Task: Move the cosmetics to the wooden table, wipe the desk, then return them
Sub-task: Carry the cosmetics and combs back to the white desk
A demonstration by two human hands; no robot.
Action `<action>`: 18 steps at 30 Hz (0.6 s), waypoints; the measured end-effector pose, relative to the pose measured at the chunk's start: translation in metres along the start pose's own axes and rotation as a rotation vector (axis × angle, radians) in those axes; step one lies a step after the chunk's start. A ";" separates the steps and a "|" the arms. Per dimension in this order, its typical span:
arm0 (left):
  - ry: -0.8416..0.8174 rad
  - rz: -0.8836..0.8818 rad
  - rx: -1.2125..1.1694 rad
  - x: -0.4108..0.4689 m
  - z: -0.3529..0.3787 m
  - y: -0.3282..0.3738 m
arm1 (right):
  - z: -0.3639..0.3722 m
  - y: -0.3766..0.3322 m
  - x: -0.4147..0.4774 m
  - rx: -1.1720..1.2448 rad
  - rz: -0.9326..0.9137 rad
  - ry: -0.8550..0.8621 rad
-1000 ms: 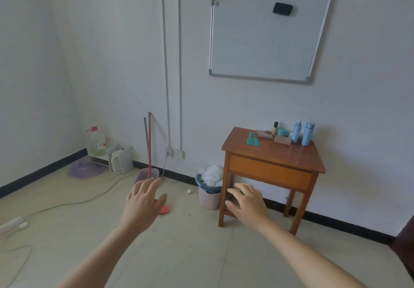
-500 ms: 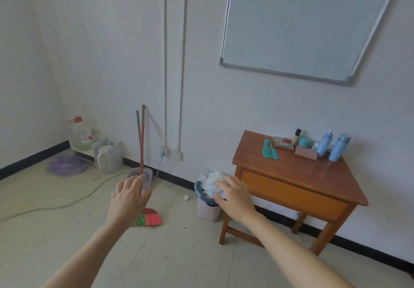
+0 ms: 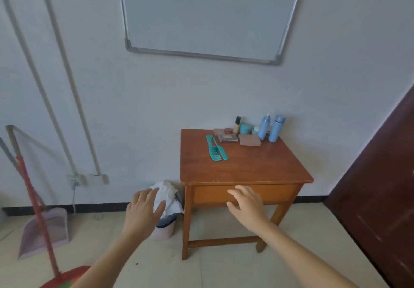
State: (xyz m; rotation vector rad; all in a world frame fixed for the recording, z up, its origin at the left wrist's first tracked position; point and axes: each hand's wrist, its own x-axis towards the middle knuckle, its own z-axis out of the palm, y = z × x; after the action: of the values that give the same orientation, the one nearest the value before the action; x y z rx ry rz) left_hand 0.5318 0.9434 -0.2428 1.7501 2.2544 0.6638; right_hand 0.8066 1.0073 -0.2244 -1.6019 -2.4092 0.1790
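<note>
Both of my hands are raised in front of me, palms down, holding nothing. My left hand (image 3: 143,211) has its fingers straight and slightly spread; in the view it overlaps the waste bin (image 3: 165,228), which has white paper (image 3: 167,194) piled in it. My right hand (image 3: 248,205) is likewise flat and spread; it lies over the drawer front (image 3: 280,192) of the wooden table (image 3: 242,171); whether it touches the drawer I cannot tell.

The cosmetics (image 3: 233,137) are all on the wooden table, grouped along its rear edge next to the wall. Layout:

- two teal combs (image 3: 216,147) lie flat, side by side, nearest the middle of the top;
- a flat palette (image 3: 227,138) and a pink box (image 3: 249,140) lie just beside each other, to the right of the combs;
- behind these stand a small red jar (image 3: 228,130), a foundation bottle (image 3: 237,124) with a black cap, and a teal jar (image 3: 244,128);
- two blue bottles (image 3: 264,127) stand upright at the right end of the row, close together.

Surroundings: a whiteboard (image 3: 208,14) hangs on the wall above the table; two conduits (image 3: 67,75) run down the wall to a socket (image 3: 75,179) at the left; a broom (image 3: 33,198) with a red handle and a dustpan (image 3: 44,231) lean at the far left; a dark brown door (image 3: 380,198) fills the right edge.
</note>
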 end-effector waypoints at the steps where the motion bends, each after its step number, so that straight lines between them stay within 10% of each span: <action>1: -0.021 0.040 0.007 0.017 0.011 0.011 | 0.001 0.015 0.010 -0.009 0.031 0.002; 18: -0.183 -0.190 -0.060 0.213 0.163 0.117 | 0.048 0.161 0.206 0.101 0.132 -0.187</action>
State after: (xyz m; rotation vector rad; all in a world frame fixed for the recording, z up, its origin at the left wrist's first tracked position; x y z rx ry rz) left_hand 0.6444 1.2057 -0.3077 1.4803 2.2149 0.5042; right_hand 0.8607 1.2610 -0.2811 -1.7691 -2.3834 0.4866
